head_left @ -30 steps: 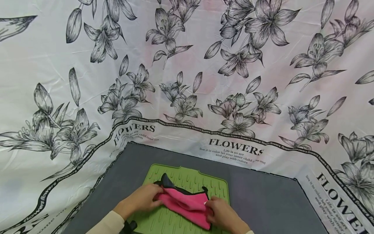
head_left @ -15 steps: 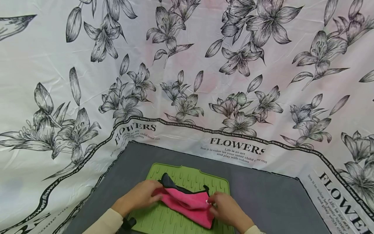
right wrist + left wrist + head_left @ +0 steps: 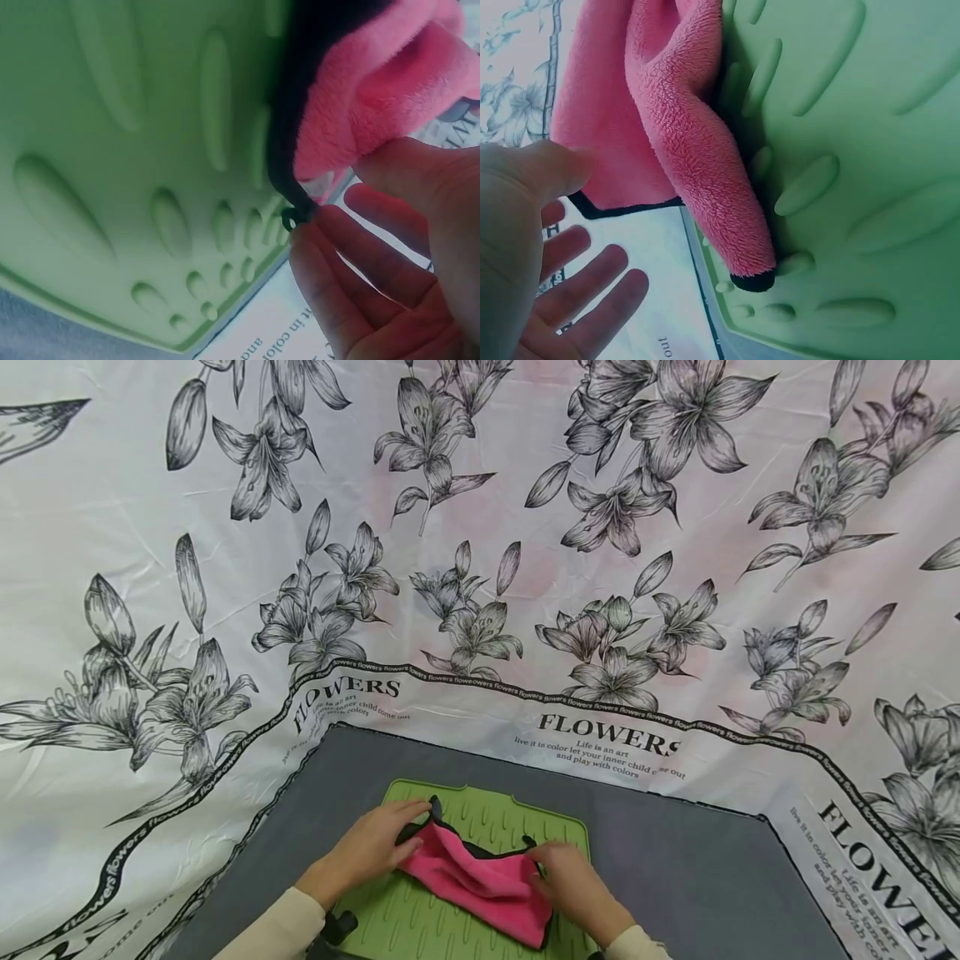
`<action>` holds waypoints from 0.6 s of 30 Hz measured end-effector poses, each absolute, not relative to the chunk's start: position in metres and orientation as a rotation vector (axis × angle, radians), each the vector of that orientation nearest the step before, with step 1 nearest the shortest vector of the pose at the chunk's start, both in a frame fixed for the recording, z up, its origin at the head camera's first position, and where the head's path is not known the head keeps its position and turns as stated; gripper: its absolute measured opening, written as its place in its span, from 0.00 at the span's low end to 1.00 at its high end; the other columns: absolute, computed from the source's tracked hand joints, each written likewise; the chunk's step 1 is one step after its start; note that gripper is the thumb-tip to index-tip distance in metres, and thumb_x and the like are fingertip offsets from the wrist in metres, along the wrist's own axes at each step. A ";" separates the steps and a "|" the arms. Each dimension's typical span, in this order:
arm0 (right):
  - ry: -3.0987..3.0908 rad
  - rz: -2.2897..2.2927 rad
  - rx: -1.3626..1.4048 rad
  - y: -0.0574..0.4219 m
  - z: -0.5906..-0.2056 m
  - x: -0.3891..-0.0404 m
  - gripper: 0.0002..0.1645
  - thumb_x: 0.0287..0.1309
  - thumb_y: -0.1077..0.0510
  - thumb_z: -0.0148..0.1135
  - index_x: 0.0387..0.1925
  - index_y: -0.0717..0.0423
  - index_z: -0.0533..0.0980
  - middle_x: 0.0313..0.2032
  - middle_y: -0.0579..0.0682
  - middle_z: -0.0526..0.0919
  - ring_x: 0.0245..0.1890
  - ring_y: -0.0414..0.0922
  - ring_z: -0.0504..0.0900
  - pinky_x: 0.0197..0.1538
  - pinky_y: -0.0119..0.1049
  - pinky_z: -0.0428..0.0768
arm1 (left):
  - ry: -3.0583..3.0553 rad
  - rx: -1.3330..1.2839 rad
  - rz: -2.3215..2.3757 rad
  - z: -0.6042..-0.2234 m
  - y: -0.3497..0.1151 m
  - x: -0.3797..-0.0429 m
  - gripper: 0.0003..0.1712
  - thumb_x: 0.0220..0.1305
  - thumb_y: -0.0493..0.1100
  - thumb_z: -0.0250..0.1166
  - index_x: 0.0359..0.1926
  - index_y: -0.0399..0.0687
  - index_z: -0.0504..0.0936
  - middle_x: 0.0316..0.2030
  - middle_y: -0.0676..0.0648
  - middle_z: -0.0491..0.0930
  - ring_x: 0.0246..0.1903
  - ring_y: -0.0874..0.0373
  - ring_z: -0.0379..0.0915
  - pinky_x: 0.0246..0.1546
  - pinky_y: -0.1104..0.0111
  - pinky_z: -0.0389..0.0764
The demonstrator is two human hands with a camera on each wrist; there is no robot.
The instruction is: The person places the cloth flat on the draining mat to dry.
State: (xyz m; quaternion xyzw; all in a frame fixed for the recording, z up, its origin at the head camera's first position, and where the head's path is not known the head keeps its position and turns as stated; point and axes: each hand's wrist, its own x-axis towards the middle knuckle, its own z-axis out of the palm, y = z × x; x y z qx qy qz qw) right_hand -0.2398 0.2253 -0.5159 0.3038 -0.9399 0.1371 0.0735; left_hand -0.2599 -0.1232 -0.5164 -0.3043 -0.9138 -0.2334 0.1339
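Observation:
A pink plush cloth (image 3: 480,881) with black edging lies creased over a green ridged mat (image 3: 405,910). My left hand (image 3: 367,852) is at the cloth's upper left corner. In the left wrist view, the left thumb (image 3: 562,166) touches the pink face while the other fingers stretch out below it, apart from one another. At the opposite end, my right hand (image 3: 573,889) pinches the cloth's edge near a corner. The right wrist view shows a small black loop (image 3: 291,219) at the fingertips and a pale tag (image 3: 319,184) beside the black trim.
The mat lies on a dark grey tabletop (image 3: 675,868). Behind and around it hangs white fabric (image 3: 480,510) printed with lilies and "FLOWERS" lettering. A black knobbed object (image 3: 341,927) shows beneath the left wrist.
My left hand has moved up to the cloth's far left corner, and the dark flap there now shows less. My right hand has shifted slightly up along the right edge.

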 end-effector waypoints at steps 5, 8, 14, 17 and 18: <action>-2.853 0.415 0.921 0.221 -0.526 -0.242 0.08 0.53 0.63 0.73 0.29 0.47 0.82 0.30 0.42 0.82 0.32 0.38 0.81 0.33 0.30 0.79 | -2.620 -0.906 -0.659 -0.518 -0.121 -0.263 0.28 0.66 0.47 0.69 0.66 0.51 0.77 0.64 0.48 0.76 0.63 0.51 0.74 0.58 0.55 0.79; -2.825 0.369 0.923 0.219 -0.534 -0.242 0.06 0.54 0.64 0.71 0.32 0.49 0.84 0.31 0.43 0.83 0.33 0.38 0.82 0.35 0.31 0.81 | -2.597 -0.995 -0.627 -0.522 -0.121 -0.265 0.21 0.66 0.43 0.68 0.59 0.48 0.82 0.60 0.48 0.80 0.59 0.51 0.76 0.56 0.55 0.80; -2.741 0.343 0.962 0.217 -0.543 -0.243 0.08 0.56 0.64 0.69 0.28 0.45 0.84 0.25 0.38 0.78 0.28 0.34 0.76 0.31 0.30 0.77 | -2.595 -1.198 -0.533 -0.537 -0.120 -0.269 0.05 0.66 0.39 0.66 0.39 0.53 0.87 0.40 0.54 0.87 0.41 0.62 0.82 0.43 0.63 0.82; -2.734 0.330 0.963 0.217 -0.545 -0.243 0.11 0.56 0.63 0.69 0.25 0.43 0.83 0.22 0.35 0.75 0.26 0.32 0.73 0.30 0.29 0.75 | -2.670 -1.202 -0.565 -0.541 -0.119 -0.269 0.05 0.67 0.40 0.66 0.35 0.55 0.86 0.36 0.57 0.86 0.36 0.66 0.80 0.37 0.67 0.81; -2.733 0.321 0.961 0.217 -0.545 -0.243 0.11 0.56 0.63 0.69 0.24 0.42 0.82 0.22 0.35 0.74 0.26 0.32 0.73 0.30 0.28 0.74 | -2.694 -1.196 -0.587 -0.540 -0.118 -0.269 0.05 0.67 0.40 0.66 0.35 0.55 0.87 0.35 0.58 0.86 0.34 0.67 0.79 0.36 0.68 0.80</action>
